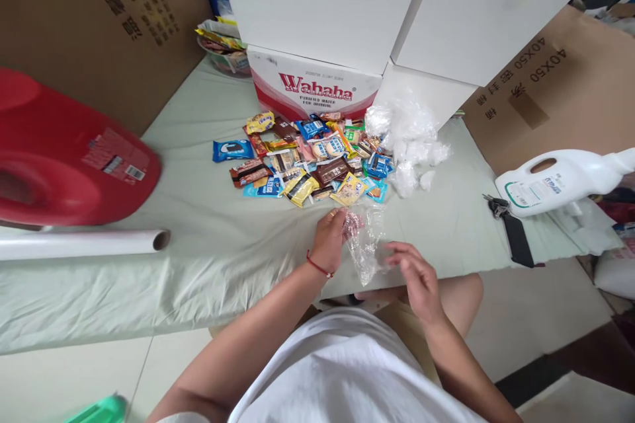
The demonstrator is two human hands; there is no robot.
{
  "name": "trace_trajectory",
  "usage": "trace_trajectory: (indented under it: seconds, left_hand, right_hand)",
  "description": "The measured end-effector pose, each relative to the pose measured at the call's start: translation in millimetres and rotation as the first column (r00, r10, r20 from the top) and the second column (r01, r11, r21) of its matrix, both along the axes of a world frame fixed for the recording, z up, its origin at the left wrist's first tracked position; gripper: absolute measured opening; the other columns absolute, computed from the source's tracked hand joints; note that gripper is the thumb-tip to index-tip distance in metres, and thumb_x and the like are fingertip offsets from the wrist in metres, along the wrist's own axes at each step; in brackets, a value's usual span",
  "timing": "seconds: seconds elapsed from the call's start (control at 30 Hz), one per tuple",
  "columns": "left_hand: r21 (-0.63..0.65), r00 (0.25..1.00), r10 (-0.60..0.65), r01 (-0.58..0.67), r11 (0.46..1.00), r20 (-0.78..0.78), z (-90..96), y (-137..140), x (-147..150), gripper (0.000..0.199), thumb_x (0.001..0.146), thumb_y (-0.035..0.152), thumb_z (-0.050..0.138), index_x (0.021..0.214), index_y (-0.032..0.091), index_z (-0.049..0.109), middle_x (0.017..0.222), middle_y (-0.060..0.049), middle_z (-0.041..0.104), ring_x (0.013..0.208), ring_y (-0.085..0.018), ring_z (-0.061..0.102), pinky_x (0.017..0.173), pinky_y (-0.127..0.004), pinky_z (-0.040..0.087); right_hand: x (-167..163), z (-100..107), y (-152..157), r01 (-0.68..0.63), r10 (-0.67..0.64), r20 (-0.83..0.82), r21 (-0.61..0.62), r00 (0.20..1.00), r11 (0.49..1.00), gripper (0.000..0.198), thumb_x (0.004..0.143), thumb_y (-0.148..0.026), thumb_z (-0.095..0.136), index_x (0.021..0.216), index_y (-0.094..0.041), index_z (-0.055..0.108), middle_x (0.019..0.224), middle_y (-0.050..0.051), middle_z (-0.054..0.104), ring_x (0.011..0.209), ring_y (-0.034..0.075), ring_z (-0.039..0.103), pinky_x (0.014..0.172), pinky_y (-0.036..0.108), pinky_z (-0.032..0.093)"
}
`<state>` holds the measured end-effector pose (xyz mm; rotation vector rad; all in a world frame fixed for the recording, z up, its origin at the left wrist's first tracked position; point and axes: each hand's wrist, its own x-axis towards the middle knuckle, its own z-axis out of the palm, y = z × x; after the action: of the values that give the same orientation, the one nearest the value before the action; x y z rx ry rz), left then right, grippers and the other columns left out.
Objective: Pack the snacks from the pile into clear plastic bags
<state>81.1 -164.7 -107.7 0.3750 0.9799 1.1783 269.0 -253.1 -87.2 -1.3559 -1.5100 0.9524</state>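
Observation:
My left hand point(329, 238), with a red cord bracelet at the wrist, is closed on the edge of a clear plastic bag point(366, 244) near the table's front edge. Something pinkish shows through the film beside the fingertips; I cannot make out what it is. At the bag's right side is my right hand point(417, 277), fingers apart and a little curled; whether its fingertips touch the film is unclear. Just beyond lies a pile of wrapped snacks point(332, 170) in blue, yellow, brown and red packets. Crumpled clear plastic bags point(409, 139) are heaped at the pile's right.
Behind the snacks stand a Wahaha carton point(317, 87) and white boxes point(322, 0). A red jug point(74, 152) and a white roll point(79, 244) lie left. To the right are a white bottle point(560, 182) and keys with a black strap point(516, 238). Cardboard point(540, 92) borders the table.

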Motion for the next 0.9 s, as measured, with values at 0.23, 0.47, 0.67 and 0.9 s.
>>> trace_trajectory:
  seconds: [0.23, 0.47, 0.67, 0.9]
  left_hand:
    - [0.080, 0.995, -0.092, 0.096, 0.992, -0.046, 3.1, -19.0, 1.0, 0.022, 0.081, 0.042, 0.068, 0.084, 0.020, 0.069, 0.088, -0.008, 0.074, 0.084, -0.023, 0.072, 0.077, -0.031, 0.050]
    - [0.157, 0.983, -0.124, 0.145, 0.977, -0.134, -3.1, -23.7, -4.3, 0.016, 0.079, 0.032, 0.061, 0.073, 0.022, 0.073, 0.089, -0.008, 0.075, 0.091, -0.025, 0.070, 0.083, -0.032, 0.053]
    - [0.060, 0.986, -0.031, 0.042, 0.997, -0.164, -14.5, -20.0, -6.9, 0.018, 0.088, 0.034, 0.060, 0.073, 0.023, 0.058, 0.083, -0.005, 0.067, 0.079, -0.020, 0.065, 0.073, -0.030, 0.050]
    - [0.157, 0.933, 0.101, -0.049, 0.986, -0.344, -16.7, -8.9, -9.7, 0.030, 0.099, 0.046, 0.055, 0.080, 0.026, 0.046, 0.065, 0.003, 0.051, 0.053, -0.015, 0.050, 0.054, -0.028, 0.042]
  right_hand:
    - [-13.4, 7.3, 47.5, 0.254, -0.259, 0.061, 0.076, 0.964, 0.964, 0.023, 0.092, -0.039, 0.067, 0.112, -0.028, 0.073, 0.116, 0.005, 0.067, 0.069, 0.013, 0.051, 0.072, 0.031, 0.048]
    - [-22.2, 12.3, 81.7, -0.122, 0.122, 0.275, -0.019, 0.954, 0.992, 0.028, 0.090, -0.032, 0.065, 0.116, -0.027, 0.075, 0.103, 0.005, 0.072, 0.065, 0.014, 0.053, 0.069, 0.032, 0.048]
    - [-19.3, 3.5, 76.4, -0.049, 0.034, 0.264, 0.049, 0.964, 0.998, 0.014, 0.093, -0.034, 0.067, 0.095, -0.025, 0.078, 0.091, 0.003, 0.068, 0.070, 0.015, 0.055, 0.070, 0.030, 0.045]
    - [-0.6, -0.3, 71.1, 0.101, -0.100, 0.014, -0.102, 0.995, 0.990, 0.025, 0.086, -0.048, 0.076, 0.090, -0.023, 0.077, 0.074, 0.000, 0.064, 0.062, 0.013, 0.048, 0.061, 0.027, 0.040]
